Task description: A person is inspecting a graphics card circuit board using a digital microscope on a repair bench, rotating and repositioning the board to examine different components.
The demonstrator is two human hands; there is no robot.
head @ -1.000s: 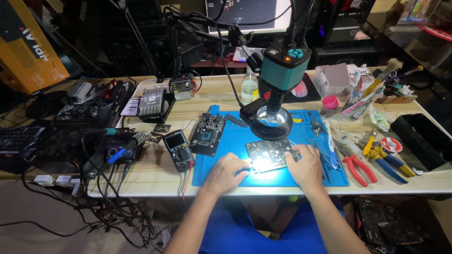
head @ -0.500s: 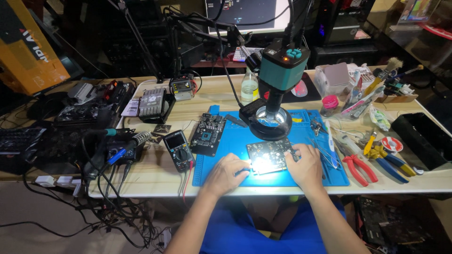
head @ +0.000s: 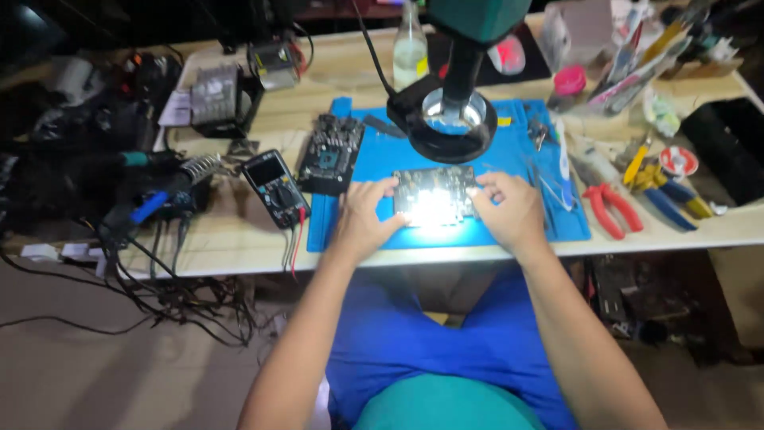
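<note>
— Where does the circuit board (head: 434,199) sit?

— It lies flat on the blue work mat (head: 525,147), near the mat's front edge, right under the ring light of the microscope (head: 454,119). The glare washes out its middle, so the parts on it cannot be made out.

— Which way does it run?

— Its long axis runs left to right, parallel to the front edge of the wooden table (head: 239,239). The short sides face the two hands.

— And the hands?

— The left hand (head: 366,219) rests at the board's left end, fingers curled against that edge. The right hand (head: 509,211) meets the right end, fingertips on the upper right corner. Both seem to pinch the board by its edges rather than lift it, though the bright spot hides exactly how the thumbs sit.

— What lies around it?

— A second, darker board (head: 330,155) sits at the mat's left edge, tilted slightly, its long axis pointing away from the person. Just left of that a multimeter (head: 274,189) lies on the bare wood with its leads trailing over the table's edge. Right of the mat are red-handled pliers (head: 609,209) and other hand tools with yellow and blue grips. A clear bottle (head: 410,48) stands behind the microscope base, well apart from the hands.
</note>
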